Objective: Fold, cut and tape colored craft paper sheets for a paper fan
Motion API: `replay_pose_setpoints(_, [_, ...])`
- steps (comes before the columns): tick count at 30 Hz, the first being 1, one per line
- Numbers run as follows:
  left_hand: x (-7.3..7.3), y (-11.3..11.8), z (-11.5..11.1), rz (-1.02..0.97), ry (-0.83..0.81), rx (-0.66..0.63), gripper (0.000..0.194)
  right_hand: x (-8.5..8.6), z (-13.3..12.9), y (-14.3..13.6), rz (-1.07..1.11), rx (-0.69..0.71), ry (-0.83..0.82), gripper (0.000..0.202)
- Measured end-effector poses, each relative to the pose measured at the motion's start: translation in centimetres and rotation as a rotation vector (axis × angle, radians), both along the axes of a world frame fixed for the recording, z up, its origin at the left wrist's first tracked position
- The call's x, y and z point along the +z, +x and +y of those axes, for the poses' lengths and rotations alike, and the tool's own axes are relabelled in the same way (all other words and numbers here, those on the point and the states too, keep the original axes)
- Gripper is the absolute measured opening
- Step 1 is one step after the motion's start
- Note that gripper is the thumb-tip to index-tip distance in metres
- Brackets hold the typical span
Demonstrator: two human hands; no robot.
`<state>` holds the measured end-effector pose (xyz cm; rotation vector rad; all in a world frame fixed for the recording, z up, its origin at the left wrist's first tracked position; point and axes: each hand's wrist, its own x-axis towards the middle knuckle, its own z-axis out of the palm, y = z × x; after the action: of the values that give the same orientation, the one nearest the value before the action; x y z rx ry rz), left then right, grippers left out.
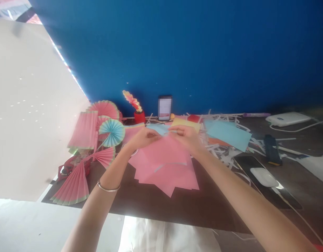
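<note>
Both hands meet at the far edge of a pink paper sheet (165, 150), which lies over a fanned stack of pink sheets (174, 176) on the dark table. My left hand (146, 137) has its fingers closed on the sheet's upper left edge. On the upper right edge, my right hand (186, 136) pinches the same sheet, thumb and forefinger together. The two hands are a small gap apart. A thin grey curved strip shows across the pink paper below them.
Pleated paper fans (112, 132) stand at the left. Behind are a red pot (139, 117) and an upright phone (165, 107). Blue paper (229, 134) lies right among white shreds. A dark phone (252, 168), white earbud case (263, 176) and power bank (287, 119) lie farther right.
</note>
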<state>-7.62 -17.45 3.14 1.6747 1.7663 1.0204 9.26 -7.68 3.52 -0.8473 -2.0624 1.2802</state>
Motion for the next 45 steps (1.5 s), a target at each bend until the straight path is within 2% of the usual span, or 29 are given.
replay_pose_setpoints(5, [0.0,0.0,0.0,0.045,-0.073,0.000,0.026,-0.7,-0.1,-0.3,0.023,0.011,0.016,0.019])
replay_pose_setpoints(12, [0.1,-0.4,0.3,0.146,0.048,-0.070,0.023,-1.3,0.7,0.0,0.014,0.025,-0.035,0.027])
replay_pose_setpoints(17, [0.2,-0.9,0.4,0.157,0.063,-0.060,0.028,-1.5,1.4,0.2,0.047,0.068,-0.217,0.036])
replay_pose_setpoints(22, [-0.4,-1.9,0.7,0.237,0.032,-0.030,0.034,-1.3,1.9,0.5,0.144,0.007,-0.379,0.027])
replay_pose_setpoints(26, [-1.1,-2.5,1.0,0.290,0.020,0.004,0.033,-2.7,2.6,0.5,0.208,0.118,-0.533,0.024])
replay_pose_setpoints(28, [-1.5,-2.4,0.8,0.320,0.022,0.104,0.036,-3.8,2.8,0.5,0.235,0.103,-0.561,0.025])
replay_pose_setpoints(31, [-2.9,-1.2,-0.1,0.402,0.059,0.354,0.040,-5.5,2.9,0.5,0.169,-0.020,-0.441,0.031])
replay_pose_setpoints(32, [-3.6,-0.6,-0.5,0.428,0.054,0.387,0.041,-6.1,3.0,0.4,0.120,-0.055,-0.373,0.032])
replay_pose_setpoints(34, [-5.5,0.8,-1.3,0.477,0.022,0.347,0.044,-7.2,3.3,0.4,0.005,-0.096,-0.210,0.033])
replay_pose_setpoints(38, [-9.4,3.3,-2.3,0.618,-0.143,0.160,0.070,-8.7,3.9,0.0,-0.256,-0.142,0.193,0.026])
replay_pose_setpoints(41, [-10.9,4.1,-2.7,0.642,-0.186,0.150,0.073,-9.1,3.4,-0.1,-0.350,-0.194,0.531,0.044])
replay_pose_setpoints(43, [-10.9,4.2,-2.9,0.656,-0.158,0.185,0.072,-9.3,2.4,0.0,-0.362,-0.102,0.697,0.047])
replay_pose_setpoints(45, [-10.6,4.3,-3.0,0.689,-0.116,0.211,0.069,-9.6,1.3,-0.1,-0.373,0.122,0.774,0.043])
